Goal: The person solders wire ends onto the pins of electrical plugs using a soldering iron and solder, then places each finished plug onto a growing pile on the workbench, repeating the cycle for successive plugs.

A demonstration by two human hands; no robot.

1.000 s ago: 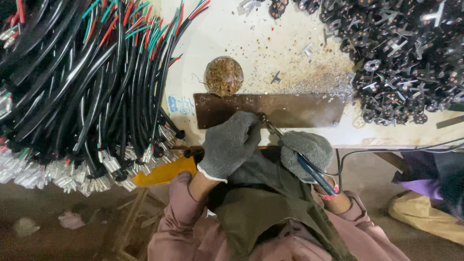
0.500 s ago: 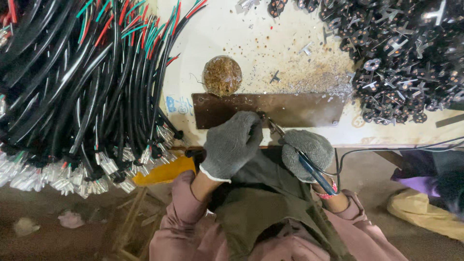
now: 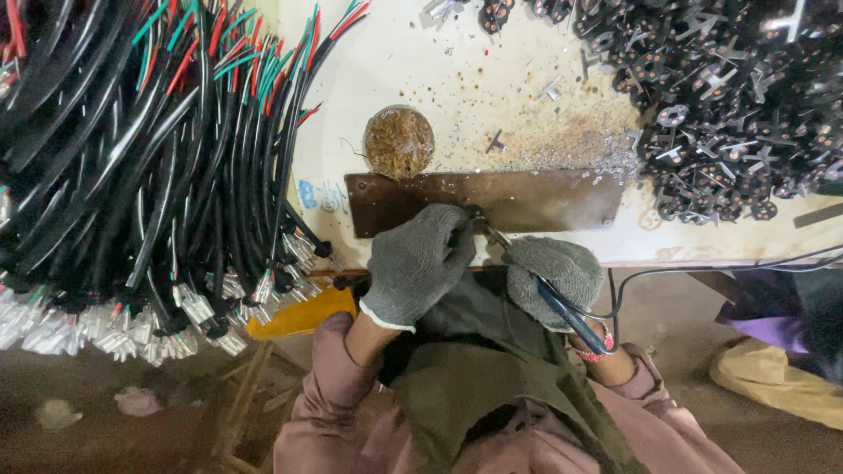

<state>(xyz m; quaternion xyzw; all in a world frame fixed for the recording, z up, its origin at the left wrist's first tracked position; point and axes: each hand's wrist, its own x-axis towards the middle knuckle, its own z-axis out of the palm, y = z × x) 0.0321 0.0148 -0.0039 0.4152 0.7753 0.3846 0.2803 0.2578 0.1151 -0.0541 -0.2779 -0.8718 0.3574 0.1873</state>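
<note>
My left hand, in a grey knit glove, is curled shut at the near edge of the tabletop, its fingers pinched around something small against the brown metal plate — what exactly it pinches is hidden under the glove. My right hand, gloved the same way, is closed around the blue handle of a soldering iron; the iron's thin metal tip slants up and left to meet the spot just beside my left fingertips, over the left half of the plate.

The plate lies along the near edge of the tabletop, its right end dusted with pale filings. Just behind its left part sits a round tin filled with brownish crust. A thick bundle of black cables with red and green cores covers the left side of the tabletop and hangs over its near edge, the white connectors dangling below. A heap of small black parts with metal prongs fills the far right corner. A thin black cord runs from the iron away along the right near edge.
</note>
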